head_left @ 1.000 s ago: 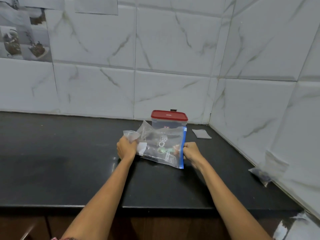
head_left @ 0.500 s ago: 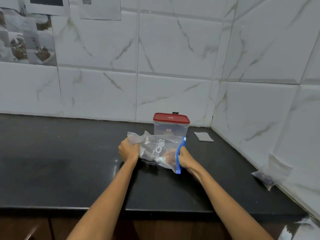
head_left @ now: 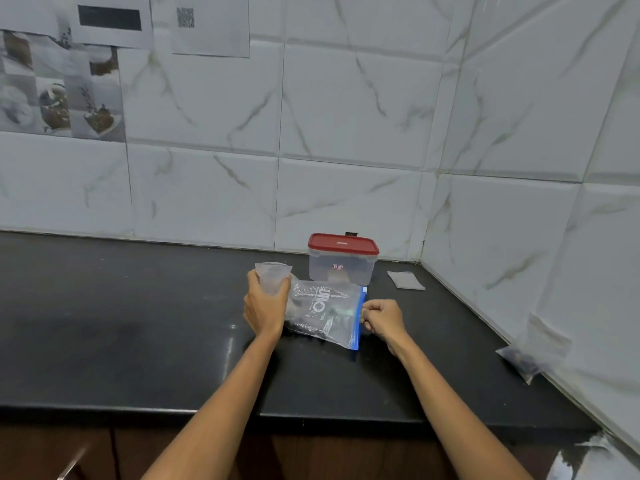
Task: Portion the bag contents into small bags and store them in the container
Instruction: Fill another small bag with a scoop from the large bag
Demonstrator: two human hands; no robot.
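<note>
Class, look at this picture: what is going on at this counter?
A person is working at a black counter. The left hand holds a small clear bag upright, and the right hand pinches the blue zip edge of a big bag with dark contents. Behind them stands a container, its red lid on.
</note>
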